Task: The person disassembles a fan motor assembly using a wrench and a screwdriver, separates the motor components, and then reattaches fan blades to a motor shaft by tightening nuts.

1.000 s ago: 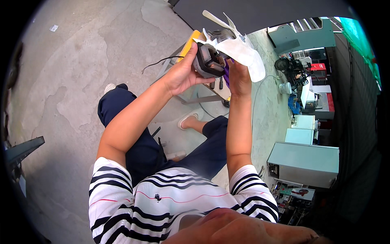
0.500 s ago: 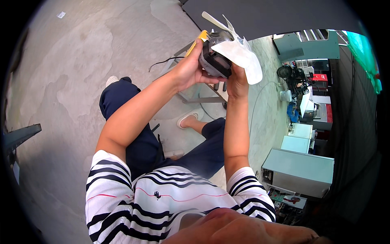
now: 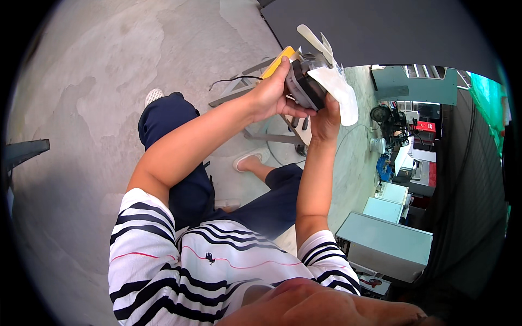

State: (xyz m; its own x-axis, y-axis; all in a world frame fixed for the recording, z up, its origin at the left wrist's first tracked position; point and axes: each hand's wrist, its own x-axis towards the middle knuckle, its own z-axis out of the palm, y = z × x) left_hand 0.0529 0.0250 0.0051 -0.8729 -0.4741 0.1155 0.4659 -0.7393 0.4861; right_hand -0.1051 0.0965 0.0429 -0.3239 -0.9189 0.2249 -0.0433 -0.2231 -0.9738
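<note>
Both of my hands hold up a fan motor (image 3: 305, 87), grey and black, fitted with a white fan blade (image 3: 342, 96) on its right side. My left hand (image 3: 269, 96) wraps the motor's left side, with the thumb on top and the fingers below. At its lower right, my right hand (image 3: 326, 120) is closed on the motor, its fingers partly hidden by the blade. A yellow piece (image 3: 278, 62) shows just behind my left thumb; whether it joins the motor I cannot tell. A dark cable (image 3: 234, 80) runs left from near my left hand.
Beneath my hands stands a low metal-framed stand (image 3: 272, 137) with dark-handled tools (image 3: 294, 120) on it. A large dark panel (image 3: 375, 32) rises beyond. To the right are a white bucket (image 3: 377, 145), black machinery (image 3: 387, 117) and a big grey-green cabinet (image 3: 383, 242).
The fan motor and both hands have shifted right and slightly down in the picture, and the surroundings have shifted too. The motor is tilted a little differently; both hands keep their hold.
</note>
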